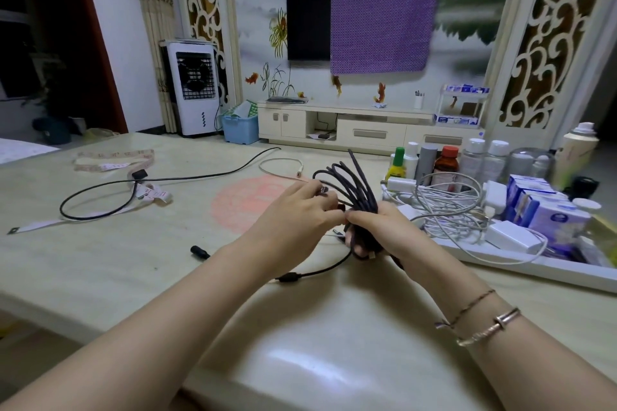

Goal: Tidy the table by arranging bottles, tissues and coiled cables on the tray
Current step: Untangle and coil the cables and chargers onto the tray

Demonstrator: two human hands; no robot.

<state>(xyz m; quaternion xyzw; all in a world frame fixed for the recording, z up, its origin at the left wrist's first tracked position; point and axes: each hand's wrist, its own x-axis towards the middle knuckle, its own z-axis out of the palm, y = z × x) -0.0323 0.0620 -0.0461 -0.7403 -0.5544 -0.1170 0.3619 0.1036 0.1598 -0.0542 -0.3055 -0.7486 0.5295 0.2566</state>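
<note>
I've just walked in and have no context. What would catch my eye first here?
At centre, both hands work a dark coiled cable: the right hand grips the bundle, the left hand pinches it beside. To the right, a white tray holds tangled white cables, bottles and tissue packs. Left on the table lie a loose black cable and a measuring tape.
</note>
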